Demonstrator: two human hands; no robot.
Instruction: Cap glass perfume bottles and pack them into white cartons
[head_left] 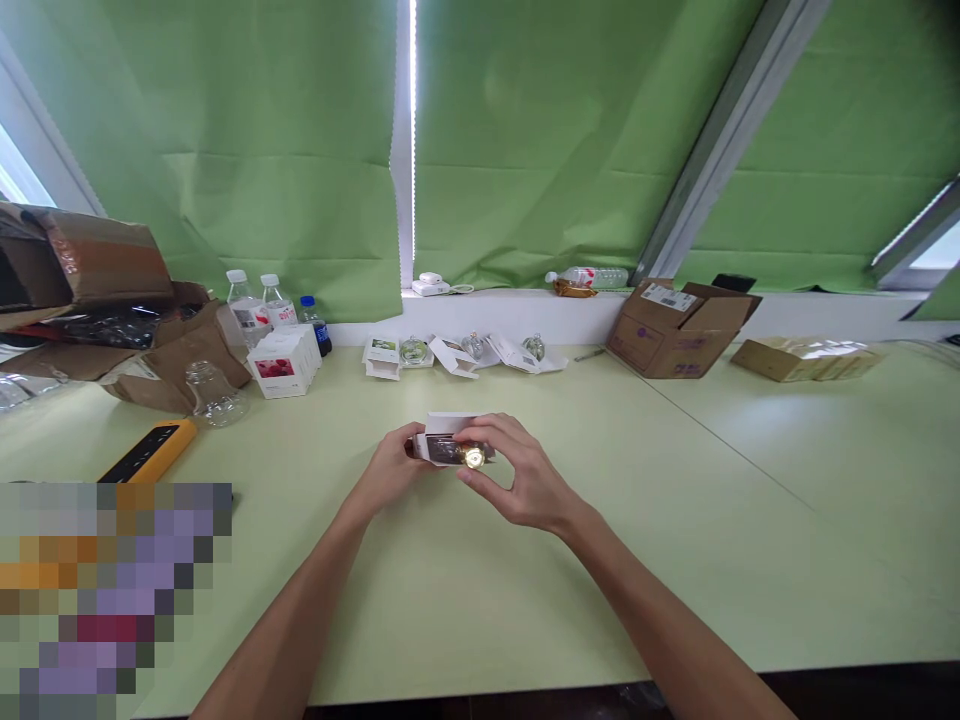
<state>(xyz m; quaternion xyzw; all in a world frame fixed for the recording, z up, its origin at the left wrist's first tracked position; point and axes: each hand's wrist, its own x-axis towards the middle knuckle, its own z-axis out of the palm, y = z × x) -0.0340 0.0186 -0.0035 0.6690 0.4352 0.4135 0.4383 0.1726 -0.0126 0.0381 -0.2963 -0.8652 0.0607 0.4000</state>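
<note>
Support seems to be the job of the left hand [391,468]: its fingers grasp the left end of a small white cardboard box [422,449], perhaps because that end-hold leaves the opened side facing up toward the wearer. A white flap [451,422] stands raised at the back, away from the opening, where dark glossy contents [442,451] show. The box is over the middle of the pale green table [420,620], nearer the far edge than the near edge; I cannot tell whether it rests on the surface.

Toward the box's right end shines a round gold piece [474,457]. The right hand [529,482] arches around it, fingers curved over the back and thumb apart in front, a shape that leaves the piece in view. Whether those fingertips pinch anything or merely touch, I cannot tell.

Along the far edge lie three opened white paper cartons [383,358], with rounded clear glass-like pieces [413,351] among them, probably set in a row to stay visible without crowding the hands. Toward the far left corner, white boxes with a red picture [289,362] stand packed together, likely to save room. An open brown cardboard box [660,335] sits right of centre at the far edge.
</note>
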